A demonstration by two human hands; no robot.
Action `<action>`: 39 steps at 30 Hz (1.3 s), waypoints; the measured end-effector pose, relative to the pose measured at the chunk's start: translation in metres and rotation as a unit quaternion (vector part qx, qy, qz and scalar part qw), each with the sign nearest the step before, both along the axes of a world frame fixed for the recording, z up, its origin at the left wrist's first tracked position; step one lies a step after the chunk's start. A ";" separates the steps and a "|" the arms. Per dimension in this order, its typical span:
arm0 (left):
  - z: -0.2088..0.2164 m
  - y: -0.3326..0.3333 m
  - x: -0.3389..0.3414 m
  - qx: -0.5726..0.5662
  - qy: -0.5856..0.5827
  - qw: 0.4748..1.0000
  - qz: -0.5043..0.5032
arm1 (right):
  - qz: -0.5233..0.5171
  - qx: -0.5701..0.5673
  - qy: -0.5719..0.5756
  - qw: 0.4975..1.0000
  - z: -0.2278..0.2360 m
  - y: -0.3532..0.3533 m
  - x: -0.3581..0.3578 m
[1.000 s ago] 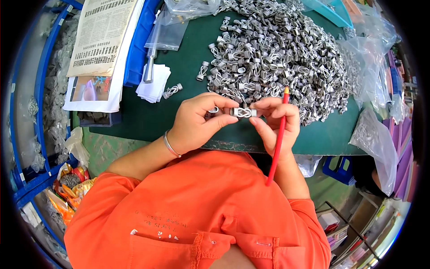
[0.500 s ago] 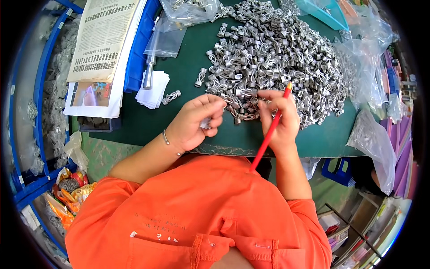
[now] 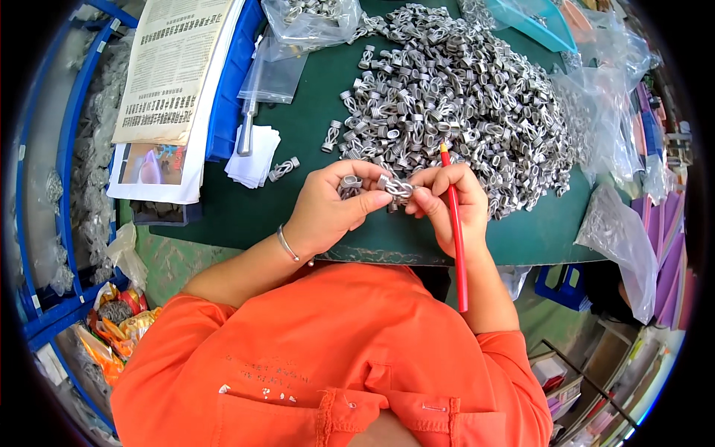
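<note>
Between my two hands, just in front of the pile, is a small grey metal piece (image 3: 399,188) with a ribbed collar and twisted loops. My left hand (image 3: 333,203) pinches its collar end between thumb and fingertips. A second metal piece (image 3: 349,186) is tucked in the fingers of that same hand. With finger and thumb, my right hand (image 3: 456,201) grips the looped end. A red pencil (image 3: 456,249) is also held in the right hand, its yellowish tip up toward the pile. The large pile of similar metal pieces (image 3: 477,112) lies beyond both hands.
The green table (image 3: 231,216) carries two loose pieces left of the pile, white paper slips (image 3: 253,158), a metal-bladed tool (image 3: 246,134) and clear plastic bags (image 3: 275,78). A blue bin (image 3: 231,89) with newspaper (image 3: 167,67) stands left. A turquoise tray (image 3: 536,22) sits far right.
My hands have come together, and both now grip one metal piece between them. The red pencil has swung more upright and its tip has shifted left. The left hand's fingers have opened out somewhat.
</note>
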State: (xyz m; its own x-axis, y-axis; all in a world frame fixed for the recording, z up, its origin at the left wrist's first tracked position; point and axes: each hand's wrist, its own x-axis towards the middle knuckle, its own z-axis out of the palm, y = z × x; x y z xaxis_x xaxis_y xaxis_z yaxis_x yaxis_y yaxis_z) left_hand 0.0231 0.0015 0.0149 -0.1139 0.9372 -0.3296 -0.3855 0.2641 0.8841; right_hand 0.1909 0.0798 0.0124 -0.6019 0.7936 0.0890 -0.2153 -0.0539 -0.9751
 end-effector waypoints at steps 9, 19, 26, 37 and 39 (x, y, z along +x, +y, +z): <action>0.009 -0.001 0.002 0.238 0.232 0.942 -0.050 | 0.026 -0.057 0.131 0.989 -0.029 -0.007 0.000; -0.003 -0.003 0.007 -0.022 -0.115 0.993 0.003 | -0.065 0.226 0.074 0.969 -0.010 -0.009 -0.005; -0.006 -0.002 -0.007 -0.087 -0.323 0.942 0.000 | -0.055 0.277 0.016 0.959 -0.003 -0.006 -0.008; -0.006 -0.005 -0.013 -0.058 -0.120 0.988 0.074 | -0.106 0.496 -0.279 0.815 -0.020 0.000 -0.025; -0.009 -0.006 -0.011 -0.050 -0.092 0.992 0.076 | -0.138 0.492 -0.226 0.830 -0.024 0.003 -0.023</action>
State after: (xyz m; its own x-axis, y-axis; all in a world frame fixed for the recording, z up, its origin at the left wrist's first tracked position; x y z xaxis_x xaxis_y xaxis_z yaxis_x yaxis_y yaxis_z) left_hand 0.0117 -0.0041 0.0056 -0.1796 0.8754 -0.4489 -0.5805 0.2741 0.7667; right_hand 0.1680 0.0826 -0.0120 -0.5572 0.5839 0.5905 0.3119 0.8061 -0.5028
